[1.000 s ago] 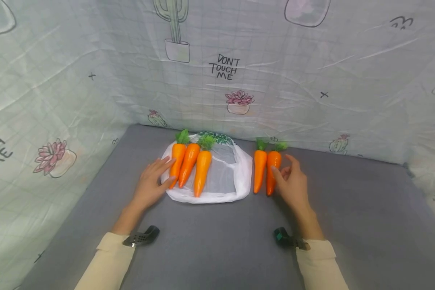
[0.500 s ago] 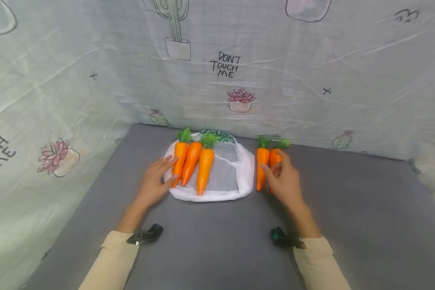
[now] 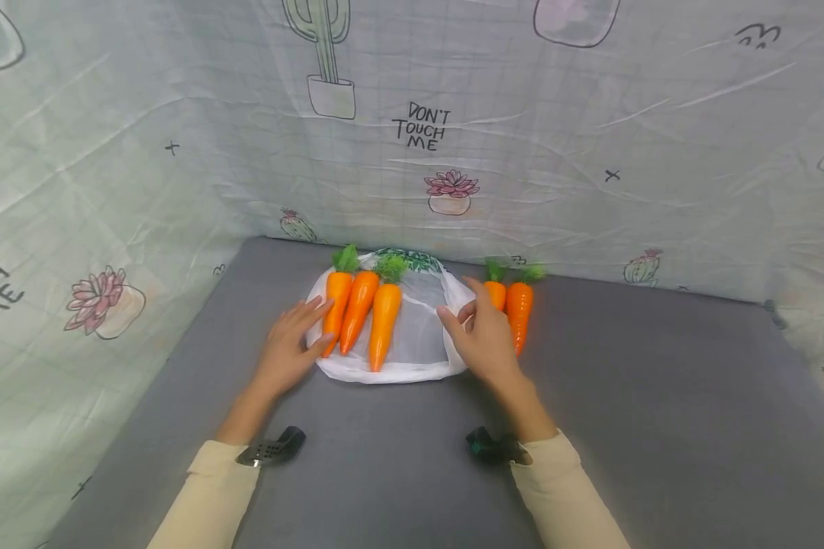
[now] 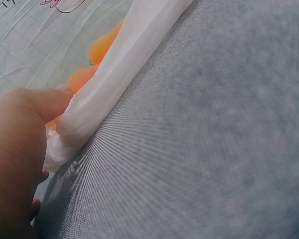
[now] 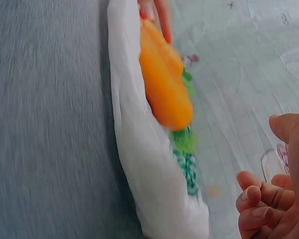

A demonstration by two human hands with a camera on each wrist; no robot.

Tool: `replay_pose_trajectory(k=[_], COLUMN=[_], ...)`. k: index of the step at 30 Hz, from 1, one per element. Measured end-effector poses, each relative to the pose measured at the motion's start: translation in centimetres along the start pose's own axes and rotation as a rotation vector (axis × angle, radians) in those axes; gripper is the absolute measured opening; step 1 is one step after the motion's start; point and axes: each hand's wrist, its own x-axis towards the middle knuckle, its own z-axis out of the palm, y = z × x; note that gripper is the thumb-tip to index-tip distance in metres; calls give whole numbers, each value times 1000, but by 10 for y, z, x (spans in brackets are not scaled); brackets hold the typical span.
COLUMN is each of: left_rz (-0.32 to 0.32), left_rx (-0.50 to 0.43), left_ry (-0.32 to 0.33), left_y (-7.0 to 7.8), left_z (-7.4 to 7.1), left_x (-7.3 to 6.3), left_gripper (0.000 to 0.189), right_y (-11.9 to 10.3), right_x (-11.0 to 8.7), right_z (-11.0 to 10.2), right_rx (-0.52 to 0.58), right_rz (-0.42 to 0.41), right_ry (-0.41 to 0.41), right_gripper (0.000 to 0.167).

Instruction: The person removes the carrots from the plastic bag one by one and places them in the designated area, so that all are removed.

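Three orange carrots (image 3: 384,328) with green tops lie side by side in the mouth of a white plastic bag (image 3: 398,375). My left hand (image 3: 287,347) rests at the bag's left rim, its thumb and a fingertip against the leftmost carrot (image 3: 339,293). Over the right rim of the bag hovers my right hand (image 3: 484,335), thumb and index finger apart, holding nothing. It partly covers one carrot (image 3: 496,294) on the table; another carrot (image 3: 520,313) lies just right of that one. In the right wrist view, the right hand (image 5: 276,194) is apart from the bag.
A grey cloth covers the table (image 3: 659,412). Behind and beside it hangs a pale curtain (image 3: 535,152) printed with cacti and lettering. A black wrist camera (image 3: 275,447) is strapped to my left wrist, and another wrist camera (image 3: 492,446) to my right.
My right hand has moved left, from beside the far right carrot, across the two loose carrots, to the bag's right rim. The left hand and all carrots have stayed in place.
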Motion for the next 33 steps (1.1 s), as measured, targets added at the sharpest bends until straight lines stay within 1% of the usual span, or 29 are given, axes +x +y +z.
replay_pose_trajectory(k=[7,18,26,33], left_rz=[10,12,14,5], left_rx=[5,-13,-15,7], left_ry=[7,7,13,0], left_y=[1,0,0,0], left_z=[0,0,-2,-2], left_x=[0,-1,-3,-1], left_gripper=[55,55,54,54], right_y=[-13,-27,-33,-36], right_x=[1,0,-5,-6], right_z=[22,48,67,78], right_rx=[3,18,32,52], right_rz=[-6,22,52,76], right_ry=[-30,-98,-121,-99], right_gripper=[63,66,65,64])
